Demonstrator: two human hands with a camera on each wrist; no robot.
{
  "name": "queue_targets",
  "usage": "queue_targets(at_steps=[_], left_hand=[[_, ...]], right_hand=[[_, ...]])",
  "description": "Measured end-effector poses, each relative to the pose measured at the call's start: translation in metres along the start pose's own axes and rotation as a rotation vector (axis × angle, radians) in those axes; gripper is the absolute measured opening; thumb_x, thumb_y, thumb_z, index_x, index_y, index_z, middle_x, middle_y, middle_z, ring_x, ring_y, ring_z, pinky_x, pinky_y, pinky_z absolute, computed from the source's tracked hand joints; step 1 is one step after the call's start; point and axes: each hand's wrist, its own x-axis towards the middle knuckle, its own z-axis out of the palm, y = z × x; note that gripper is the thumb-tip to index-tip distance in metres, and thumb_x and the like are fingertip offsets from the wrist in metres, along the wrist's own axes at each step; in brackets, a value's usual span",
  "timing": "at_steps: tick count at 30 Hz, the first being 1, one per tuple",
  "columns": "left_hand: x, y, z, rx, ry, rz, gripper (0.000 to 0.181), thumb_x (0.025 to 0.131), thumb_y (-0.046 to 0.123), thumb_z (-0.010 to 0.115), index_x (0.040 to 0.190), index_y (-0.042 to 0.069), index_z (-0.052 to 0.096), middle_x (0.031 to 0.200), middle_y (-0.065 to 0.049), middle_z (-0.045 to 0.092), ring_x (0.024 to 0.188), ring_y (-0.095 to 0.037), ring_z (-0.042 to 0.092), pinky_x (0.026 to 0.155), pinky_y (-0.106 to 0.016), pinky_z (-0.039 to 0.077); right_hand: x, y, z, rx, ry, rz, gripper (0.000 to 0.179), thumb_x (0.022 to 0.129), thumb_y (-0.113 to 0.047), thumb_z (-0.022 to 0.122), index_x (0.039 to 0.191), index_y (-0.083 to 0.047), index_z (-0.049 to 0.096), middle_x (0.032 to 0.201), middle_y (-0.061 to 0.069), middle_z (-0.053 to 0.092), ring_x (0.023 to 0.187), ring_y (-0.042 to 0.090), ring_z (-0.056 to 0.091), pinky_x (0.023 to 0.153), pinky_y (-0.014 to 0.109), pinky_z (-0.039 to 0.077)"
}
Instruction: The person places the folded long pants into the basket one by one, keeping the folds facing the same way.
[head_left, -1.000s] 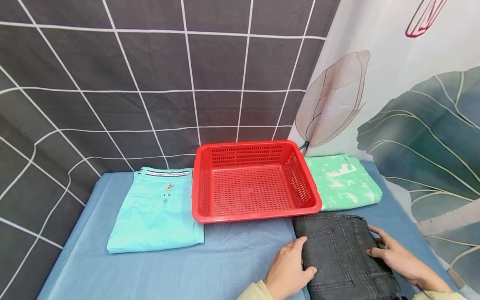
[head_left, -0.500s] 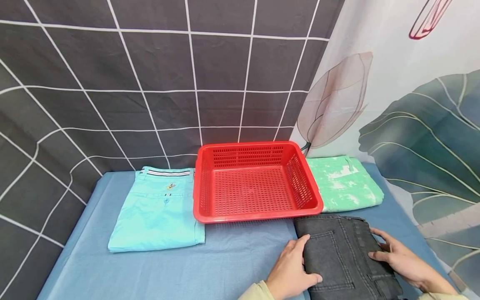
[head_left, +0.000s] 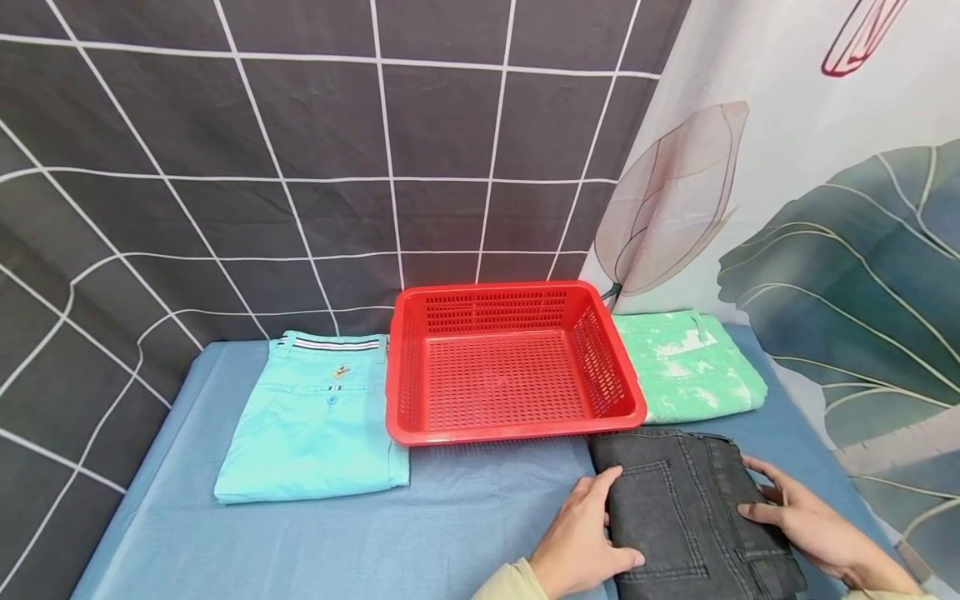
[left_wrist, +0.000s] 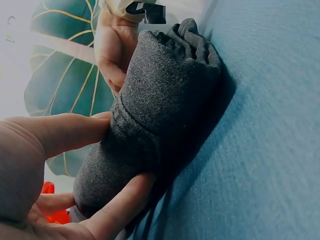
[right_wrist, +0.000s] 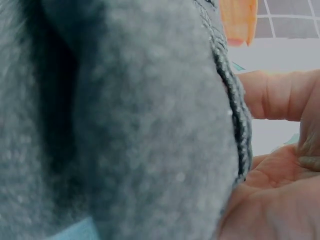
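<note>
Folded dark grey jeans (head_left: pixel 663 512) lie on the blue cloth at the front right, a back pocket facing up. My left hand (head_left: pixel 581 533) holds their left edge, thumb on top and fingers at the side. In the left wrist view, that thumb and fingers straddle the rounded fold of the jeans (left_wrist: pixel 150 95). The right edge is gripped by my right hand (head_left: pixel 806 521), its thumb lying on the top layer. Close up in the right wrist view, the jeans (right_wrist: pixel 160 120) fill much of the picture beside the right hand (right_wrist: pixel 280 185).
Behind the jeans stands a red plastic basket (head_left: pixel 517 435) with perforated walls, nothing in it. Folded turquoise trousers (head_left: pixel 315 442) lie left of it, and a folded green-and-white garment (head_left: pixel 693 371) lies to its right. A dark gridded curtain (head_left: pixel 322 125) hangs at the back.
The left thumb has shifted slightly right over the jeans' edge. Both hands stay at the jeans, and the view has moved a little; the other things lie as before.
</note>
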Motion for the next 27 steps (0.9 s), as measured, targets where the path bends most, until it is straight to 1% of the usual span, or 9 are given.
queue_targets(at_steps=[3, 8, 15, 22, 27], left_hand=[[-0.0004, 0.0004, -0.0014, -0.026, -0.004, 0.001, 0.087, 0.077, 0.019, 0.088, 0.15, 0.024, 0.042, 0.118, 0.007, 0.049, 0.085, 0.0, 0.051, 0.07, -0.019, 0.046], [-0.0009, 0.0008, -0.0032, -0.089, -0.03, -0.014, 0.086, 0.078, 0.015, 0.087, 0.151, 0.024, 0.041, 0.122, 0.005, 0.049, 0.086, 0.001, 0.053, 0.066, -0.019, 0.049], [-0.0015, 0.0016, -0.0051, -0.173, -0.045, -0.03, 0.086, 0.079, 0.01, 0.085, 0.151, 0.025, 0.04, 0.12, 0.005, 0.048, 0.084, 0.002, 0.055, 0.065, -0.02, 0.051], [-0.0047, 0.0021, -0.0076, -0.225, -0.041, -0.007, 0.087, 0.078, 0.006, 0.085, 0.151, 0.025, 0.041, 0.12, 0.007, 0.049, 0.079, 0.001, 0.055, 0.066, -0.02, 0.052], [-0.0069, 0.0036, -0.008, -0.251, -0.039, 0.009, 0.087, 0.078, 0.005, 0.085, 0.151, 0.024, 0.041, 0.121, 0.007, 0.048, 0.078, 0.001, 0.056, 0.066, -0.019, 0.053]], right_hand=[[-0.0011, -0.0003, 0.0015, 0.002, 0.003, 0.0, 0.091, 0.103, -0.006, 0.049, 0.146, 0.008, -0.031, 0.128, 0.033, 0.045, 0.099, 0.035, 0.066, 0.081, 0.055, 0.056], [-0.0028, -0.0017, 0.0037, 0.002, 0.002, 0.001, 0.091, 0.104, -0.006, 0.048, 0.146, 0.008, -0.031, 0.13, 0.039, 0.04, 0.1, 0.034, 0.066, 0.082, 0.054, 0.056], [-0.0044, -0.004, 0.0064, -0.002, 0.005, -0.004, 0.09, 0.104, -0.007, 0.047, 0.146, 0.009, -0.031, 0.133, 0.047, 0.029, 0.101, 0.033, 0.066, 0.082, 0.054, 0.056], [-0.0056, -0.0059, 0.0079, -0.007, 0.002, -0.005, 0.09, 0.105, -0.008, 0.047, 0.146, 0.009, -0.031, 0.136, 0.052, 0.018, 0.103, 0.03, 0.065, 0.083, 0.053, 0.055], [-0.0076, -0.0078, 0.0083, -0.015, 0.005, 0.0, 0.089, 0.105, -0.009, 0.046, 0.146, 0.009, -0.031, 0.137, 0.053, 0.012, 0.103, 0.03, 0.065, 0.083, 0.053, 0.055]])
